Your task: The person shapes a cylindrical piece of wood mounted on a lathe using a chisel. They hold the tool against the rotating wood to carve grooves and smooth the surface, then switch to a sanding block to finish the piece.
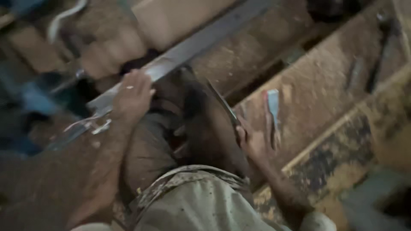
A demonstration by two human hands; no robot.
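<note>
A long grey metal bar (188, 49) runs diagonally from the lower left to the upper right. My left hand (130, 96) grips it from above near its lower end. My right hand (251, 143) is closed on the lower end of a thin dark curved blade (222, 102), which rises up and left beside my bent knee (205, 128). Just above my left hand, a pale blurred fist (112, 53), not mine, rests by the bar. The whole view is blurred.
A dusty wooden board (317, 77) slopes along the right, with a small blue and red flat object (272, 110) lying on it near my right hand. Dark tools (376, 64) lie at the far right. A pale wooden block (175, 17) sits above the bar.
</note>
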